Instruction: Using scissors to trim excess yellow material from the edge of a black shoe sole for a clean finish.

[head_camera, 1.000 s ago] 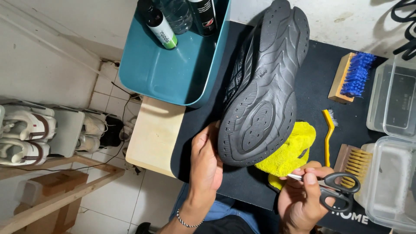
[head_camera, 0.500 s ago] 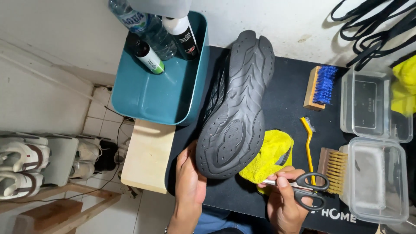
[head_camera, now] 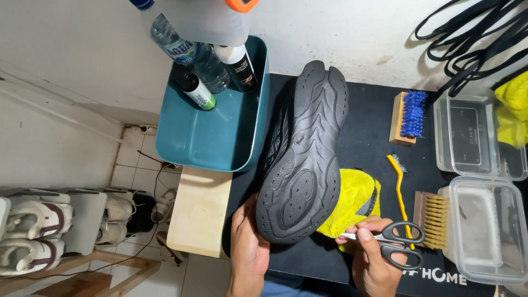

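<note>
On the black mat [head_camera: 363, 132], left hand [head_camera: 248, 250] grips the shoe [head_camera: 305, 165]; right hand [head_camera: 374, 264] clasps scissors [head_camera: 393, 245]

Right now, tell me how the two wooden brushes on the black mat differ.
The blue-bristled brush lies near the wall, clear of the containers, bristles facing right. The tan-bristled brush lies nearer the person, against the clear plastic container, beside the scissors in the right hand. Its bristles are pale tan, not bright blue. Both have wooden backs and lie on their sides on the mat.
</note>
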